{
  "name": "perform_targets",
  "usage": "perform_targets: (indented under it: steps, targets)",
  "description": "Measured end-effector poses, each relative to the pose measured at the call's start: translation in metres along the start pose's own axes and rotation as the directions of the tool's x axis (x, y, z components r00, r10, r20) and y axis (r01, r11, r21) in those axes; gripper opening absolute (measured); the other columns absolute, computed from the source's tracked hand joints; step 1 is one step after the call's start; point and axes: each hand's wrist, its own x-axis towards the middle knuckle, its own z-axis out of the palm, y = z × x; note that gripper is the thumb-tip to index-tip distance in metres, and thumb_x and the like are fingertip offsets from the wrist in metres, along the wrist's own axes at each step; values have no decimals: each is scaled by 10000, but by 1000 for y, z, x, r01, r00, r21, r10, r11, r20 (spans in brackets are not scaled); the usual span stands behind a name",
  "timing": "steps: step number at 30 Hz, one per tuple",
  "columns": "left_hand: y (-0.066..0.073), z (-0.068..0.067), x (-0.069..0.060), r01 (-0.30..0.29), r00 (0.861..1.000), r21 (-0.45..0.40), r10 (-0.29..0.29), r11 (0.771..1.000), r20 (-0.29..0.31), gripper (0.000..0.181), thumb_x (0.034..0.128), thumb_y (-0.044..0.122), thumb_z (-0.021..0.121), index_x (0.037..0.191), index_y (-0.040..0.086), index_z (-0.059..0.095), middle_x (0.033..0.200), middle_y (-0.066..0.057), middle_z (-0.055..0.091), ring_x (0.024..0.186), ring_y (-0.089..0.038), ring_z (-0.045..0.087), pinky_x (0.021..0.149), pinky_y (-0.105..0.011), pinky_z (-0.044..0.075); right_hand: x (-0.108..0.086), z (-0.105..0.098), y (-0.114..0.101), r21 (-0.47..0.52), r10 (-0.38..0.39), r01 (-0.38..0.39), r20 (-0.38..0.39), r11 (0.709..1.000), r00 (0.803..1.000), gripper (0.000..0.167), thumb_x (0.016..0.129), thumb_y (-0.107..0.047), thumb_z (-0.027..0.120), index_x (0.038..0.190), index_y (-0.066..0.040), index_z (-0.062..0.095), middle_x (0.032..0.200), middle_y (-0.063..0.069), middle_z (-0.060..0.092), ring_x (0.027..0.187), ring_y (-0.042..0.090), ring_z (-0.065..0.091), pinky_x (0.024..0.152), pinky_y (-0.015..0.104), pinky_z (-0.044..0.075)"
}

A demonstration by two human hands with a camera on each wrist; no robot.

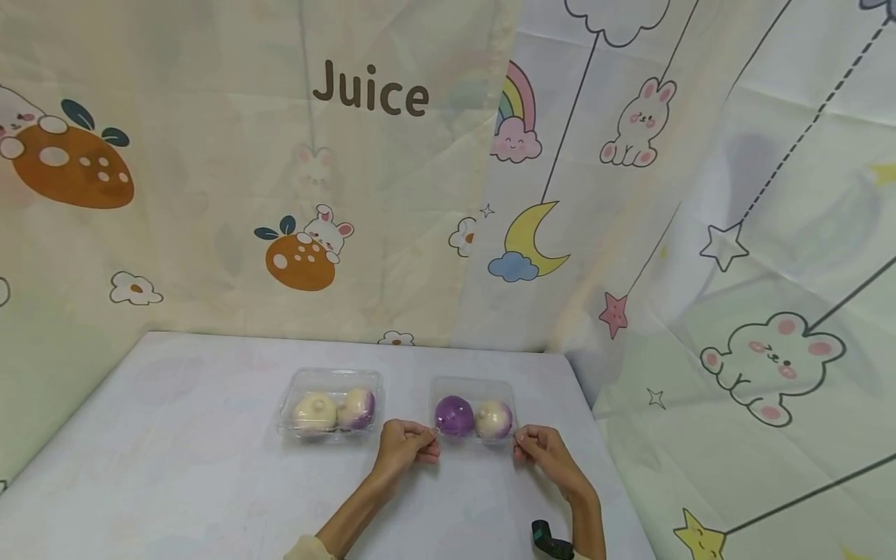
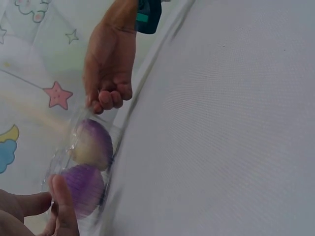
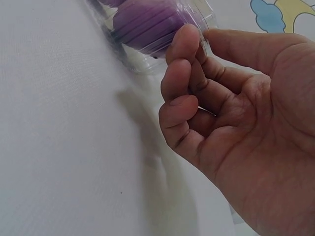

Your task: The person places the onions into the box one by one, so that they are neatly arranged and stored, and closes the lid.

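Note:
A clear plastic container [image 1: 473, 386] sits on the white table, with a purple onion [image 1: 454, 416] on its left and a white-and-purple onion [image 1: 493, 420] on its right. My left hand [image 1: 406, 448] pinches its front left corner between thumb and fingers. At the front right corner, my right hand [image 1: 551, 459] pinches the edge, the other fingers curled inward. In the right wrist view, the thumb and index finger of the right hand [image 3: 231, 103] meet at the plastic rim. Whether the lid is fastened, I cannot tell.
To the left stands another clear container [image 1: 332, 379] with a pale onion [image 1: 315, 412] and a white-and-purple onion [image 1: 356, 409]. Printed cloth [image 1: 392, 171] hangs behind and beside the white table [image 1: 210, 467]. A dark device [image 1: 551, 540] is on the right wrist.

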Motion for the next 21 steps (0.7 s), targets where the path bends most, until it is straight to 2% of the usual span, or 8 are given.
perform_targets:
  steps: [6,9,13,21]
  targets:
    - [-1,2,2,5,1000,2,-5,1000,-21,292,1048,50,706,1115,-233,683,878,-210,798,690,-111,756,699,-253,693,3,1,3,-3,10,-10,-30,1000,1000,384,1142,-186,577,1061,182,645,838,20,654,776,78,583,698,200,505]
    - [-1,2,3,2,1000,6,-2,1000,-25,298,1054,47,694,1134,-240,676,928,-260,791,698,-107,758,708,-261,697,4,1,4,10,-9,10,-30,1000,1000,383,1145,-186,570,1067,182,641,839,2,657,774,73,582,688,198,497]
    - [-1,3,5,1,999,3,-1,1000,-32,308,1058,49,690,1149,-245,671,943,-261,793,704,-101,761,720,-273,701,5,2,4,24,-30,31,-31,999,999,375,1148,-175,560,1082,187,635,855,15,662,780,79,588,682,200,488]
    - [0,4,6,-14,998,-9,14,1000,-56,325,1059,65,697,1155,-244,669,942,-276,793,691,-96,759,710,-275,701,7,3,5,38,-5,7,-62,999,998,359,1146,-172,561,1098,176,635,858,5,677,790,93,609,687,204,488]
